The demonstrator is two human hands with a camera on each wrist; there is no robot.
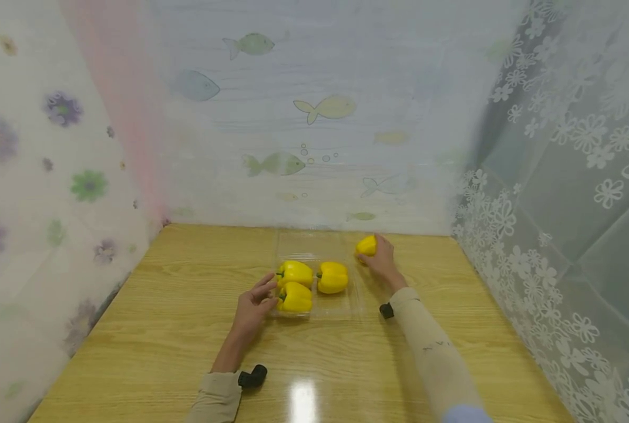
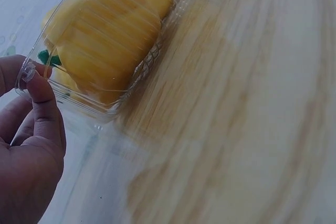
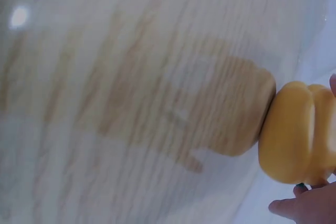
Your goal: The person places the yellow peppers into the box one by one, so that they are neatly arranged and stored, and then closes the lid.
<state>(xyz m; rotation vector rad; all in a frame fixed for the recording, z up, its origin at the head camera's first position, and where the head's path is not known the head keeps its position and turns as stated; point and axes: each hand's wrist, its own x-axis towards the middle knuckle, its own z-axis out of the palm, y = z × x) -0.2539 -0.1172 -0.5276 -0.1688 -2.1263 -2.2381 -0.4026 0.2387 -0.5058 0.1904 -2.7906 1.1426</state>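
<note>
A clear plastic clamshell box [image 1: 335, 306] lies on the table with its lid folded back, and three yellow bell peppers sit in it: one at the back left [image 1: 296, 272], one at the front left [image 1: 296, 298], one at the right [image 1: 332, 278]. My left hand [image 1: 252, 308] pinches the box's left rim between thumb and finger, close to a green stem in the left wrist view. To the right of the box, my right hand [image 1: 382, 261] grips another yellow bell pepper [image 3: 289, 135], fingers and thumb around its ends, close over the table.
The wooden table [image 1: 187, 282] meets a fish-printed sheet [image 1: 325, 147] at the back. Flower-patterned sheets hang along the left [image 1: 55, 176] and right [image 1: 557, 194] sides. Black wrist mounts [image 1: 253, 376] sit on both sleeves.
</note>
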